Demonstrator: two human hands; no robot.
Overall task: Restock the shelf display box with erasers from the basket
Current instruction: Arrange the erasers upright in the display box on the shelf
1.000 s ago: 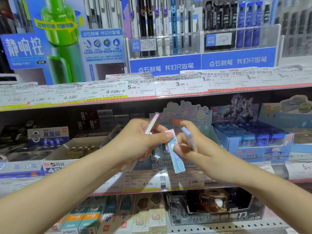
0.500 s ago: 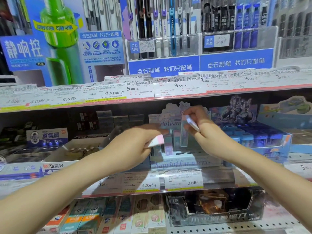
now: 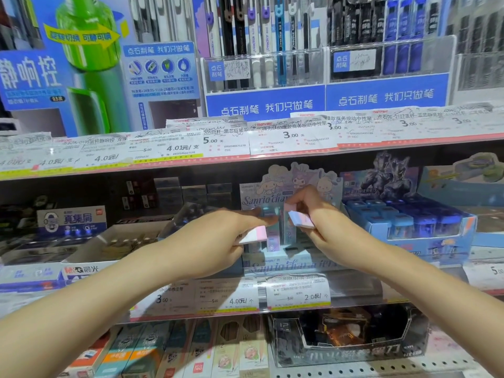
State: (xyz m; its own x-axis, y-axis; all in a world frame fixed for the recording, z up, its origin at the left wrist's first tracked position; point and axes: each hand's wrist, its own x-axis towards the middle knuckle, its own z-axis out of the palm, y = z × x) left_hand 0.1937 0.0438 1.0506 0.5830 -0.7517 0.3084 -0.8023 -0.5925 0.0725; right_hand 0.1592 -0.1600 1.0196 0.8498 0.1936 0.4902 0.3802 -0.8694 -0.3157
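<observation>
Right hand [image 3: 321, 222] pinches a flat pastel blue-and-pink wrapped eraser [image 3: 300, 220] between thumb and curled fingers, tilted, hovering over the pale blue cartoon-printed cardboard display box [image 3: 289, 264] on the middle shelf, probably lined up to drop into a slot. Left hand [image 3: 215, 241] grips a white-and-pink wrapped eraser [image 3: 253, 234], likely the next one in, with its index finger stretched toward the upright erasers [image 3: 272, 241] standing in the box, perhaps steadying them. The basket is out of view.
</observation>
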